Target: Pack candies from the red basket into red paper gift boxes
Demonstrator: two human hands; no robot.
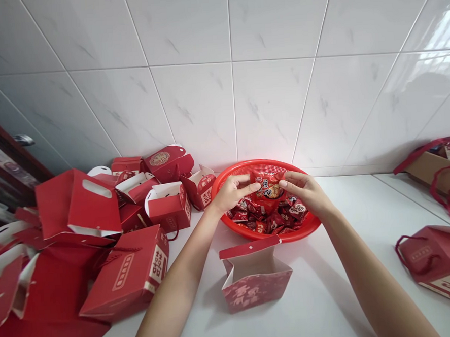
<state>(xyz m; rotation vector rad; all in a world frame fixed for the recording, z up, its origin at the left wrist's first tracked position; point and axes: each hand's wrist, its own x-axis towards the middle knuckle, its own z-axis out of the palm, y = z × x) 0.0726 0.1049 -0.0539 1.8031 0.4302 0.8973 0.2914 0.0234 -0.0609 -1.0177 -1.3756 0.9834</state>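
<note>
A red snack packet point(267, 191) with a picture and printed characters is stretched between my two hands. My left hand point(234, 192) pinches its left edge, thumb in front, and my right hand point(303, 190) pinches the right edge. Both are held over a red plastic basket point(312, 229) with a mesh wall, which holds many small wrapped sweets point(276, 220). In front of the basket a small red paper gift box point(257, 291) stands upright with its top open; its inner bottom is hidden from me.
Many red gift boxes point(93, 202) are piled on the left of the white table point(317, 305). A red box with a cord handle point(436, 257) stands at the right. Behind it is a brown carton point(435, 176) with red ribbon. A tiled wall point(270, 104) closes off the back.
</note>
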